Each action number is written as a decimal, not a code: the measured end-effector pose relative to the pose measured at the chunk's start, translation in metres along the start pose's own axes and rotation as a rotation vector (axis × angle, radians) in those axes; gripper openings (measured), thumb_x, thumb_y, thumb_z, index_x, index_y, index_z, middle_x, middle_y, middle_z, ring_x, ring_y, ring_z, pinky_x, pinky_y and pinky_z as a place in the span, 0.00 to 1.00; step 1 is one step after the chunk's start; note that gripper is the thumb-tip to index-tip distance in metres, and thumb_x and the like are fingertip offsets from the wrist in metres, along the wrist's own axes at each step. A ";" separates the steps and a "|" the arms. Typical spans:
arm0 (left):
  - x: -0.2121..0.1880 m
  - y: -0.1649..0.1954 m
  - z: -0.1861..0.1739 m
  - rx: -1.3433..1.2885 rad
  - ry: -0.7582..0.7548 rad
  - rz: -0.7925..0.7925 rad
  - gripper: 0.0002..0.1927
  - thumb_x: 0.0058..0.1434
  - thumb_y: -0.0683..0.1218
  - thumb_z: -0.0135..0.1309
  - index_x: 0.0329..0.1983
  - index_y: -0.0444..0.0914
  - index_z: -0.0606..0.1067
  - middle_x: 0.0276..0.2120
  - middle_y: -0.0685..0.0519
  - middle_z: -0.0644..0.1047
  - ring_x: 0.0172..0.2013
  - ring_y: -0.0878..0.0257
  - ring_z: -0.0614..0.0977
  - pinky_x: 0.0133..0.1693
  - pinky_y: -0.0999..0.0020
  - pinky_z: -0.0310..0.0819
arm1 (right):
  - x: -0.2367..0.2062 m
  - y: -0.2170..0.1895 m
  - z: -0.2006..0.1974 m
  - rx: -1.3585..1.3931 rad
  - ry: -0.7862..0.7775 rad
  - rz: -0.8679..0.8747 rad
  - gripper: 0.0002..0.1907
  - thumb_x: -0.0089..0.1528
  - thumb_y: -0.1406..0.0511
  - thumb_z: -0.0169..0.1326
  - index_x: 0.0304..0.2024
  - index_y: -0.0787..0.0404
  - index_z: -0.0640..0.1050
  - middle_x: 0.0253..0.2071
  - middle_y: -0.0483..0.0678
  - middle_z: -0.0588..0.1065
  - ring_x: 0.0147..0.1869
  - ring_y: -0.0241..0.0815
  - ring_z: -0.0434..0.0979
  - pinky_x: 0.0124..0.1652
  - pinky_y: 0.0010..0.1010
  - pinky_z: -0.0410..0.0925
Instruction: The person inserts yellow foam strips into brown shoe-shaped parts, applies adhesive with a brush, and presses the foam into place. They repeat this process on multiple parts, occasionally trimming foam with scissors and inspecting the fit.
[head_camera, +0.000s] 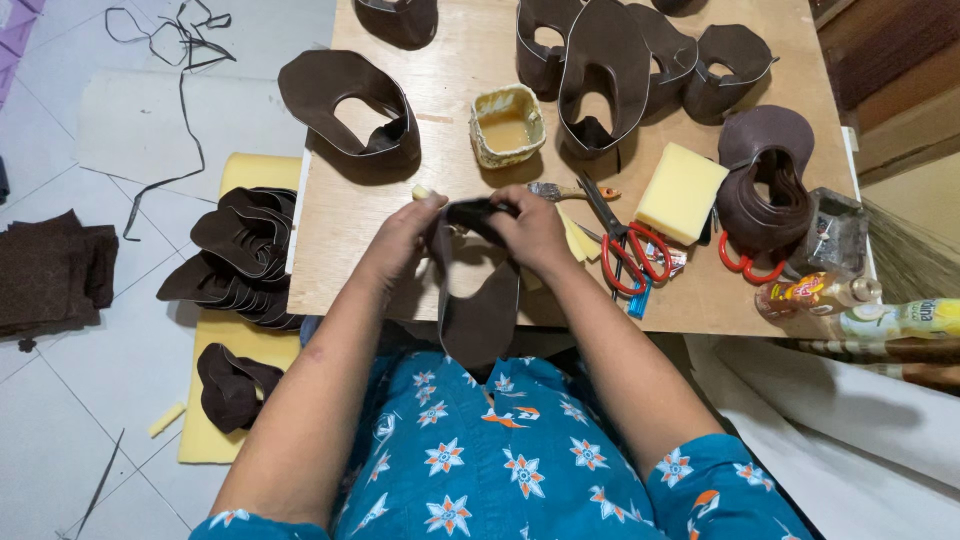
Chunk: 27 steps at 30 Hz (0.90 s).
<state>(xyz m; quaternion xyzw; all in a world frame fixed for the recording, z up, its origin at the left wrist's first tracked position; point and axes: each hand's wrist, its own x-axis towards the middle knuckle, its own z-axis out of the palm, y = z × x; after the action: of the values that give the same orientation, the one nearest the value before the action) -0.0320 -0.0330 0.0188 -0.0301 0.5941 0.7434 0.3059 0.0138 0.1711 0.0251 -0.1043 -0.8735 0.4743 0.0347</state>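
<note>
Hands: left hand (405, 235) and right hand (530, 230) both pinch the brown leather cutout (478, 310); near table edge
Right: red-handled scissors (625, 245); yellow sponge (680, 192)

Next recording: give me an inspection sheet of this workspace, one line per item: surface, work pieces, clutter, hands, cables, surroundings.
Surface: low wooden board, its bare patches stained.
Work pieces: dark brown cut piece held over the board's near edge; folded brown pieces stand along the far side, another at the left.
Clutter: small tub of glue, brush, red-handled scissors, yellow sponge, bottles at the right edge.
Hands: left hand and right hand both grip the piece's top.
Cables: nothing seen; thin dark offcut strips lie on the floor.
Surroundings: tiled floor, stacked brown pieces on yellow foam.
</note>
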 end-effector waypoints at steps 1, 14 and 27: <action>-0.001 0.001 -0.003 -0.159 0.010 -0.007 0.23 0.68 0.57 0.49 0.58 0.38 0.76 0.41 0.52 0.84 0.40 0.67 0.84 0.44 0.73 0.76 | 0.004 0.000 -0.005 0.080 0.063 -0.037 0.13 0.59 0.67 0.58 0.47 0.60 0.80 0.39 0.47 0.82 0.42 0.38 0.82 0.44 0.29 0.73; -0.033 -0.051 0.029 -0.068 -0.339 0.034 0.26 0.66 0.45 0.57 0.66 0.37 0.67 0.47 0.50 0.78 0.40 0.62 0.77 0.39 0.68 0.74 | 0.002 0.001 0.005 1.134 0.283 0.223 0.12 0.59 0.74 0.54 0.45 0.65 0.73 0.39 0.49 0.78 0.40 0.40 0.80 0.44 0.35 0.76; -0.016 -0.041 0.056 -0.002 0.469 0.497 0.20 0.72 0.52 0.44 0.56 0.32 0.71 0.47 0.47 0.79 0.49 0.56 0.81 0.51 0.62 0.72 | -0.041 0.006 0.037 0.673 0.243 0.103 0.22 0.58 0.70 0.66 0.48 0.66 0.68 0.38 0.50 0.75 0.32 0.38 0.75 0.32 0.28 0.70</action>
<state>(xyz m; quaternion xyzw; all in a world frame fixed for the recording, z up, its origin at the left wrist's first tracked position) 0.0186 0.0154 0.0061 -0.0547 0.6365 0.7687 -0.0296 0.0485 0.1349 0.0016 -0.1867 -0.6515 0.7206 0.1468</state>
